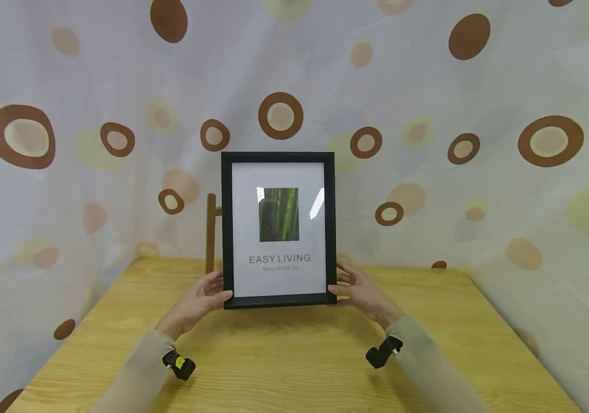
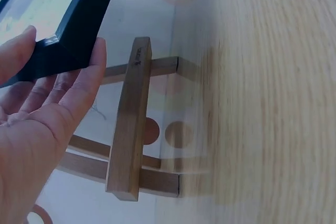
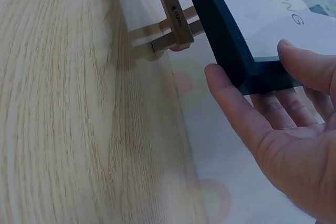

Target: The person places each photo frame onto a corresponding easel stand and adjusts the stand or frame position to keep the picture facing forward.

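A black picture frame (image 1: 280, 252) stands upright in the middle of the head view, its glass front facing me. Behind the glass is a white sheet with a green bamboo picture and the words "EASY LIVING". My left hand (image 1: 196, 302) grips its lower left edge, thumb on the front. On the lower right edge, my right hand (image 1: 366, 296) holds it the same way. Both wrist views show the frame's lower corners raised off the table. Behind it stands a wooden easel (image 2: 128, 119), mostly hidden by the frame in the head view; one post shows at the left.
The light wooden table (image 1: 284, 361) spreads under both forearms. A pale curtain (image 1: 428, 86) with brown and beige spots hangs behind the table and along both sides. Each wrist wears a small black camera.
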{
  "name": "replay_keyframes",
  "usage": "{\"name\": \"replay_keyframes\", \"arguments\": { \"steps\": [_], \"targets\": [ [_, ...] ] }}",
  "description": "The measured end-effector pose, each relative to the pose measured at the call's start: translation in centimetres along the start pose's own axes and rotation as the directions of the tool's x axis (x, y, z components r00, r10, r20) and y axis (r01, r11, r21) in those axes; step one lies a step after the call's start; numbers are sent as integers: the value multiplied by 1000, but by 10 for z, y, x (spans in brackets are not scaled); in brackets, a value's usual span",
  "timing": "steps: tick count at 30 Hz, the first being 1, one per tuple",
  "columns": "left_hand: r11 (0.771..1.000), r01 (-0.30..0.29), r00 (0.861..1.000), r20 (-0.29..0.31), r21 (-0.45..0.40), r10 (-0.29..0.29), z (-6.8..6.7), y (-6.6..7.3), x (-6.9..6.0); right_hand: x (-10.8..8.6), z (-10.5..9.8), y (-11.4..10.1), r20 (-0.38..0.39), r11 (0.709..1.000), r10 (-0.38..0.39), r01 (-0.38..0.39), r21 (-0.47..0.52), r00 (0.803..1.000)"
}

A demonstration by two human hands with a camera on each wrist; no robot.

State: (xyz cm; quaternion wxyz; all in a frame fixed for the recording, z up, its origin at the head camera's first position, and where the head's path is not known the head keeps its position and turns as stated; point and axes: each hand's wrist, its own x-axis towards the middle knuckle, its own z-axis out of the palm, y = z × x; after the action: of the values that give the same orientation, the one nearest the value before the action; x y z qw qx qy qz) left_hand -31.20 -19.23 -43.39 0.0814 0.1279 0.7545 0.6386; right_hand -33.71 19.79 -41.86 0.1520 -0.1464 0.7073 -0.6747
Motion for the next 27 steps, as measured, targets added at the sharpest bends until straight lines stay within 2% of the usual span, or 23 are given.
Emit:
{"name": "replay_keyframes", "arguments": {
  "steps": [3, 10, 14, 20, 23, 27],
  "targets": [
    [1000, -9, 1000, -9, 3, 9, -5, -3, -2, 3, 5, -1, -25, 1000, -7, 7, -25, 1000],
    [1000, -15, 1000, -22, -4, 15, -15, -8, -3, 13, 12, -2, -16, 999, -8, 8, -38, 1000],
    [998, -64, 998, -8, 9, 64, -20, -10, -1, 19, 17, -2, -32, 1000, -10, 9, -29, 999],
    [991, -136, 990, -40, 14, 137, -33, -13, 0, 35, 29, -8, -61, 998, -7, 2, -67, 998],
    [990, -138, 989, -51, 30, 139, -39, -16, 0, 43, 35, -8, -65, 997, -7, 2, -72, 998],
    [995, -93, 993, -76, 38, 95, -44, -16, -4, 51, 40, -7, -63, 998, -13, 9, -68, 998]
  ]
}}
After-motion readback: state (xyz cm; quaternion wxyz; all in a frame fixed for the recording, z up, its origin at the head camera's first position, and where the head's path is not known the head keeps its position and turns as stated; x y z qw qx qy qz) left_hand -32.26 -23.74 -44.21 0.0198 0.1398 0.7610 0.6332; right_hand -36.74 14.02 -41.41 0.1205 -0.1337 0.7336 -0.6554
